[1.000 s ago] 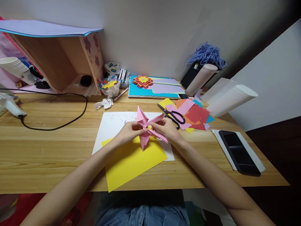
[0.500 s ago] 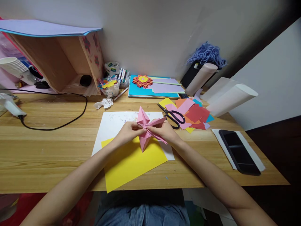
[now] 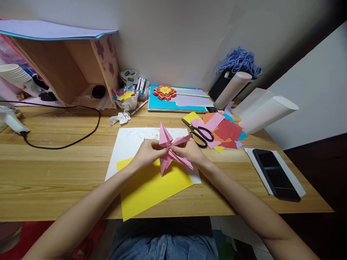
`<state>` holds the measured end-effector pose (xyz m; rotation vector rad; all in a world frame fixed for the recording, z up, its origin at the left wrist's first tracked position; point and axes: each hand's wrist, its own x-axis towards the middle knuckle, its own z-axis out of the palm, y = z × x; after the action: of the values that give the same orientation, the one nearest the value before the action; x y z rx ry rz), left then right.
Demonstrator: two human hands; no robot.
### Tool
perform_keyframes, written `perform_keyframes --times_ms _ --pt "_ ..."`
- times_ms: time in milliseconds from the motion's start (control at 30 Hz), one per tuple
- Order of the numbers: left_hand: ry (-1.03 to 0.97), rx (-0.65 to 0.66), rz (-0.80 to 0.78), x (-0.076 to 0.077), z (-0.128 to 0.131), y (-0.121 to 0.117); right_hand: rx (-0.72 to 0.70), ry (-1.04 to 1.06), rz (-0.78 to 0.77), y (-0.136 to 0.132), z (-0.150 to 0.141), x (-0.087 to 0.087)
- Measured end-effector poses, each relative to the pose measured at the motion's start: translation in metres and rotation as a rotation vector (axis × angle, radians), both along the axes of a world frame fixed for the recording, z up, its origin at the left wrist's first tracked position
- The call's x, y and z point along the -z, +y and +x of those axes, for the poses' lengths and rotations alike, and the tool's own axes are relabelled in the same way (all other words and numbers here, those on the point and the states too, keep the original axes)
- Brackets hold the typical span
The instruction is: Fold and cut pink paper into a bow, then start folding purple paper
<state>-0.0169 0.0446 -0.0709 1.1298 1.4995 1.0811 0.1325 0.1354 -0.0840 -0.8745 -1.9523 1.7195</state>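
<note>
Between my hands is a folded pink paper flower with several long pointed petals. My left hand pinches its left side near the centre, thumb on top. On the other side, my right hand pinches the right-hand petals, its thumb close to the centre. Some of the folds are hidden by the fingers. Below the flower lie a yellow sheet and a white sheet with small coloured marks. Black-handled scissors rest just beyond my right hand.
Coloured paper scraps lie behind the scissors. A phone is at the right. At the back stand a layered paper flower on blue sheets, a tub of scraps and an open box. A black cord curls at the left.
The pink flower's top and bottom points have shifted and turned slightly, with the centre folds pinched closer together. Both hands keep their hold in nearly the same place.
</note>
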Motion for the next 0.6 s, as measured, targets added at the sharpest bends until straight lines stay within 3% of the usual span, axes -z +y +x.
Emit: perform_keyframes --times_ms 200,600 --pt "0.030 -0.041 0.017 0.0075 0.0001 -0.0016 -0.035 -0.006 0.000 -0.0029 -0.0015 -0.0003" --pt "-0.023 -0.019 -0.017 0.0017 0.0006 0.0001 -0.043 -0.011 0.039 -0.0001 0.0003 -0.0018"
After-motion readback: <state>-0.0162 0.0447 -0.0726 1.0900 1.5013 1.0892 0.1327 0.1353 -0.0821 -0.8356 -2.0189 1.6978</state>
